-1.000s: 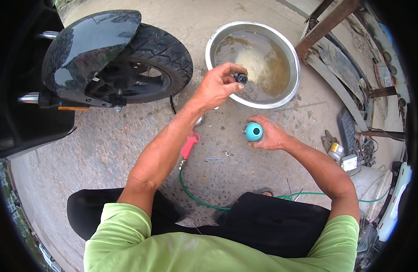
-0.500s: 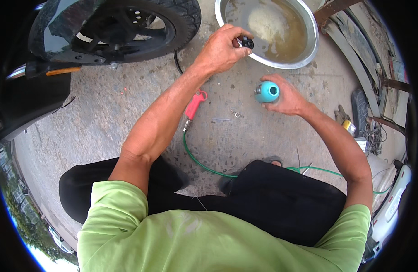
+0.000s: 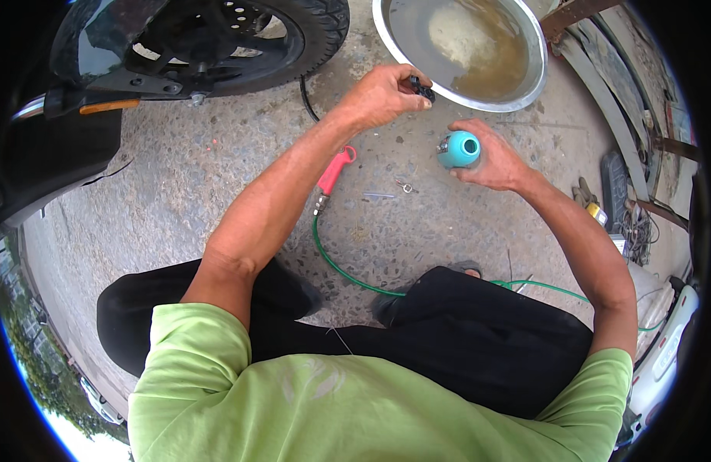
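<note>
My left hand (image 3: 380,98) is closed, pinching a small black part (image 3: 422,88) with an uneven outline between thumb and fingers, just off the near rim of a metal basin (image 3: 381,35). Its exact kind is not clear. To the right and a little nearer, my right hand (image 3: 490,158) is wrapped round a teal bottle (image 3: 452,151). The bottle has no cap on it, and its round mouth is tipped toward me. My two hands are apart, with a short gap between the black part and the bottle.
Murky water (image 3: 494,58) fills the basin. At upper left stands a motorcycle wheel (image 3: 325,46). A red-handled air gun (image 3: 337,171) lies on the concrete, its green hose (image 3: 336,266) curving past my feet. A small key-like piece (image 3: 406,187) and a thin clear strip (image 3: 378,195) lie nearby.
My left hand has come slightly nearer to me with the black part, away from the basin's rim. My right hand keeps the bottle in nearly the same place. The view has shifted slightly.
</note>
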A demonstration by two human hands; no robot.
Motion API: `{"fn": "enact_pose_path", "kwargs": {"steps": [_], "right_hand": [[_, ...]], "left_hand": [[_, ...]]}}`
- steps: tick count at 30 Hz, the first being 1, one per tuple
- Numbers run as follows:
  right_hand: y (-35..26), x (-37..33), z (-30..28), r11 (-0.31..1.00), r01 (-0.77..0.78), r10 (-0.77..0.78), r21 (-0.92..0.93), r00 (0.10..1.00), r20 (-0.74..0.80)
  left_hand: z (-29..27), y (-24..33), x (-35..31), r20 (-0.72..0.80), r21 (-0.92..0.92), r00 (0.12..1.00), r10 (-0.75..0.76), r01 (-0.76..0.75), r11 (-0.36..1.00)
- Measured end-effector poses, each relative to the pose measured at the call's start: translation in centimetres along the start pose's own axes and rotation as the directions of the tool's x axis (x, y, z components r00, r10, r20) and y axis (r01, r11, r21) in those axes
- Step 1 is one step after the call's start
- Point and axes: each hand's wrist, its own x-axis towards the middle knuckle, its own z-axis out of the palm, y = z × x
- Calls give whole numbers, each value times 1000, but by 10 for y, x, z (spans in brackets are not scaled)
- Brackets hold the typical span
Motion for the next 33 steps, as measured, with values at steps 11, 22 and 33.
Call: {"fn": "enact_pose_path", "kwargs": {"steps": [11, 22, 33], "right_hand": [[0, -1, 0, 1000, 12, -12, 2, 1000, -14], [3, -11, -4, 1000, -5, 6, 16, 1000, -23], [13, -15, -8, 996, 1, 0, 92, 1000, -18]], "left_hand": [[6, -22, -3, 14, -89, 998, -67, 68, 994], [9, -19, -12, 18, 13, 997, -79, 79, 997], [12, -19, -11, -21, -218, 999, 25, -29, 975]]}}
